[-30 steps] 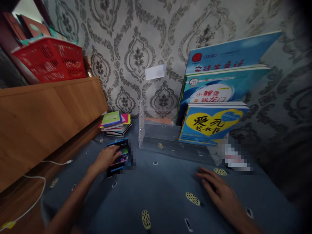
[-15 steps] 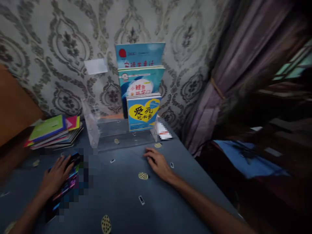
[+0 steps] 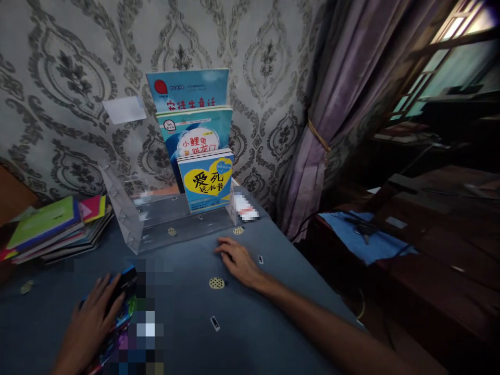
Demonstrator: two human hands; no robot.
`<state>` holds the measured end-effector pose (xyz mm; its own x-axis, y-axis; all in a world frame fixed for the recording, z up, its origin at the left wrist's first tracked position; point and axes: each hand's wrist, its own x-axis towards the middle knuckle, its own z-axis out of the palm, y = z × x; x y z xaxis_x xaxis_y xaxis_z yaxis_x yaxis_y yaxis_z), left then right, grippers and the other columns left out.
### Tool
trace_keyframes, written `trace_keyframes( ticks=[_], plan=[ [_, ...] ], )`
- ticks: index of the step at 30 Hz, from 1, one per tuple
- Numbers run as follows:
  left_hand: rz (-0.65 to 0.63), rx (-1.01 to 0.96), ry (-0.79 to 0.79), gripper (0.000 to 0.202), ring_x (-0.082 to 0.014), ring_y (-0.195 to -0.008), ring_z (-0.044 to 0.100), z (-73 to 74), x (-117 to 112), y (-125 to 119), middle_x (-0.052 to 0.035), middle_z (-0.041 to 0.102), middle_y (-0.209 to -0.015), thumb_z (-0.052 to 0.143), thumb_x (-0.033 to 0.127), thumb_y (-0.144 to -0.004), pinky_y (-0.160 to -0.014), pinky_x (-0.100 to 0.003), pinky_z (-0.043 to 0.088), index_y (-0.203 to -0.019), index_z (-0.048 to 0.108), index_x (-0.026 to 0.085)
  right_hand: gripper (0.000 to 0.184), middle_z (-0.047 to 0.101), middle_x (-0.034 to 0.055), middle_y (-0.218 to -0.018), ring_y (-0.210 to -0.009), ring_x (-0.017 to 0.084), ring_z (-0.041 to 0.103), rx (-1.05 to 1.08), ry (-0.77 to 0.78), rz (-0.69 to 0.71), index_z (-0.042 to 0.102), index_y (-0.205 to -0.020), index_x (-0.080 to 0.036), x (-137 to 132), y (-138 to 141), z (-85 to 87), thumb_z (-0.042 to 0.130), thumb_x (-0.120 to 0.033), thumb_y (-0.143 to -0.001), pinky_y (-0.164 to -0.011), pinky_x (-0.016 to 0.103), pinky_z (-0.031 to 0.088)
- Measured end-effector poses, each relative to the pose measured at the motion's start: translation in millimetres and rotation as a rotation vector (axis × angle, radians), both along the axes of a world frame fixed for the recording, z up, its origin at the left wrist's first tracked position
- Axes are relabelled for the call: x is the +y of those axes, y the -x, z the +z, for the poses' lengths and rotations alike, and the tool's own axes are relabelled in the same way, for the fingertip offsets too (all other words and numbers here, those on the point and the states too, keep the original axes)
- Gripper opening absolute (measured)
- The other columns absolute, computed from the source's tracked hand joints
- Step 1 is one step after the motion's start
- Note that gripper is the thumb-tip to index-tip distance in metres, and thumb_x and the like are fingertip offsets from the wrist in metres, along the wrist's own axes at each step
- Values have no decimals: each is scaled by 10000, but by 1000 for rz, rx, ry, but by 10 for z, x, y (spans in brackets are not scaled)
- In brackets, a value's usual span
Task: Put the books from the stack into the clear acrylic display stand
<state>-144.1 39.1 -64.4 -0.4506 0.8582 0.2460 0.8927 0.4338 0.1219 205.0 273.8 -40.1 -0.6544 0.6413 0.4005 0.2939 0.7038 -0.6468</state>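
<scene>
My left hand point(image 3: 94, 312) lies spread over a dark, glossy book point(image 3: 127, 310) with bright coloured pictures, at the lower left of the table; part of the book is blurred out by blocks. My right hand point(image 3: 238, 261) rests on the table, fingers loosely bent and apart, holding nothing. Beyond it stands a clear plastic book rack point(image 3: 121, 208). At its right end, three tiers of books stand upright: a small blue and yellow book point(image 3: 209, 182) in front, a teal book point(image 3: 195, 127) behind it, and a taller blue book point(image 3: 187, 86) at the back.
A pile of books point(image 3: 58, 229) lies left of the rack. Patterned wallpaper point(image 3: 265, 62) with a white paper point(image 3: 124, 110) is behind. A tied purple curtain point(image 3: 308, 177) hangs at right, near a brown table point(image 3: 441, 219) with a blue sheet point(image 3: 351, 242).
The view has turned to the right. My left hand and the dark book have shifted right across the table, nearer the middle. My right hand stays in place beside the rack.
</scene>
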Motion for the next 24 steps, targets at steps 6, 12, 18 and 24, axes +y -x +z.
trace_keyframes(
  ticks=[6,12,18,24],
  plan=[
    [-44,-12,23,633,-294,-1477,345,51,184,-398,-80,456,-1548,243,526,-952,-1134,-588,345,-1464,503,261,288,640,149,-1304,-1235,253,612,-15,1,14,708,-1058,-181,10,-7,-20,483,-89,-903,-1030,449,501],
    [-92,-34,17,573,-280,-1487,331,35,419,-678,-71,433,-1566,255,447,-982,-1145,-566,340,-1467,500,266,298,639,160,-1307,-1234,261,611,-16,0,25,707,-1064,-167,0,-9,-19,470,-90,-901,-1039,459,497],
    [-119,-69,-53,507,-271,-1473,358,-22,689,-944,-78,470,-1542,297,314,-993,-1150,-558,338,-1434,541,260,292,652,143,-1298,-1221,247,621,-9,7,32,706,-1085,-180,-2,3,-57,484,-108,-910,-1036,439,503],
    [-158,-96,-70,490,-301,-1457,381,54,992,-1282,-122,483,-1527,286,235,-1003,-1144,-605,322,-1405,566,207,308,641,131,-1337,-1272,243,586,-9,-18,50,677,-1181,-194,-56,2,-76,484,-157,-944,-1079,459,471]
  ],
)
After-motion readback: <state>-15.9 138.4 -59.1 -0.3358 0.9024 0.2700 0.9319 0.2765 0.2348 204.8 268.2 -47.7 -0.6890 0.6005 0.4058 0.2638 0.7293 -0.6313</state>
